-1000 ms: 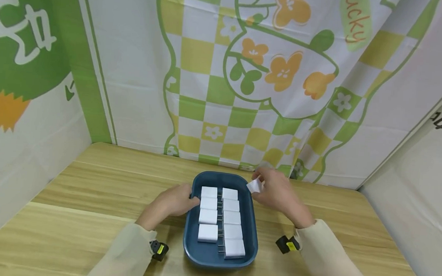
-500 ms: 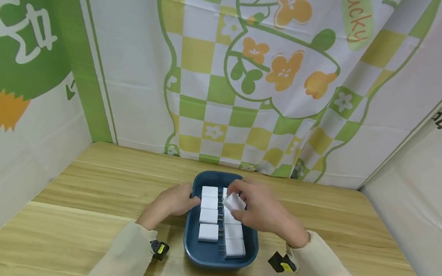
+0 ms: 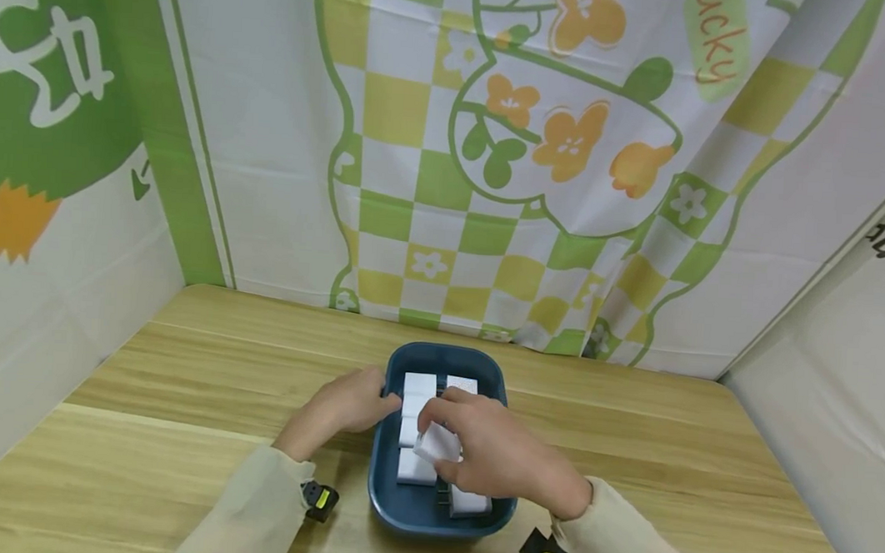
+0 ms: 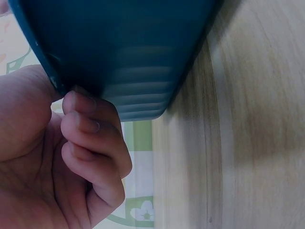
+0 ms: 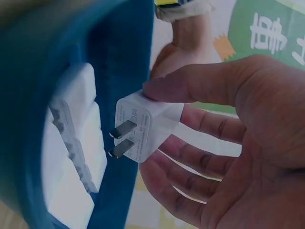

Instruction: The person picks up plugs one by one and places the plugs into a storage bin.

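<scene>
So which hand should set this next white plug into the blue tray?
Probably the right hand. It already pinches the white charger plug between thumb and fingers and hangs over the blue tray, above its left column. The left hand grips the tray's left rim, steadying it.

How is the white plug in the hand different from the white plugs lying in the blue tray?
The held plug is pinched by the right hand above the blue tray; the tray plugs lie untouched inside it. The held plug sits tilted; the tray plugs lie flat in two neat rows. All look like the same white two-prong plug.
</scene>
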### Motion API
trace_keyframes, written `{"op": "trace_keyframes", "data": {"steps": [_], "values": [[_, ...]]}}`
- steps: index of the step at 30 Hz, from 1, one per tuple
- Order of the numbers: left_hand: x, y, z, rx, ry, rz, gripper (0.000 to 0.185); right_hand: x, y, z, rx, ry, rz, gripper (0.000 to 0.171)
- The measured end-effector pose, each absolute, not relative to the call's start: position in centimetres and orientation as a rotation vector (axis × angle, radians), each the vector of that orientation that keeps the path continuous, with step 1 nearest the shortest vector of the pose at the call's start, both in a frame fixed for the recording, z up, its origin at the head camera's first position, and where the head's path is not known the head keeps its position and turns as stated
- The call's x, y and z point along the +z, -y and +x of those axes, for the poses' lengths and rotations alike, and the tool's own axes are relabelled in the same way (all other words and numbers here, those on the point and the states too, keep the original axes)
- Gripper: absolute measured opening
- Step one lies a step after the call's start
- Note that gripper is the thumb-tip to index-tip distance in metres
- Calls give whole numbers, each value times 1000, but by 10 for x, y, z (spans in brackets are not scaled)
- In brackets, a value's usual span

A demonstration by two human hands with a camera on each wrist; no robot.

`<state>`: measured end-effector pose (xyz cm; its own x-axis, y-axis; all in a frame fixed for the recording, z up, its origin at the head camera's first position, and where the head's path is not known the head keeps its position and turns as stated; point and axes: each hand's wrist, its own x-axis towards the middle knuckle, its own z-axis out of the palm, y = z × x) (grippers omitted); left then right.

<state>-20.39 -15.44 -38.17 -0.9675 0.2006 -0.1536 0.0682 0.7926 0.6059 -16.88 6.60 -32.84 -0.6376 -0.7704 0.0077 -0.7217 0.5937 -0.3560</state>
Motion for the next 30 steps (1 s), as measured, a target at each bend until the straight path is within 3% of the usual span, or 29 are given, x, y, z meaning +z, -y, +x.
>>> {"op": "trace_keyframes", "data": {"steps": [30], "values": [[-381, 154, -201, 944, -2778, 210, 38, -361, -46, -167, -184, -2392, -1517, 38]]}}
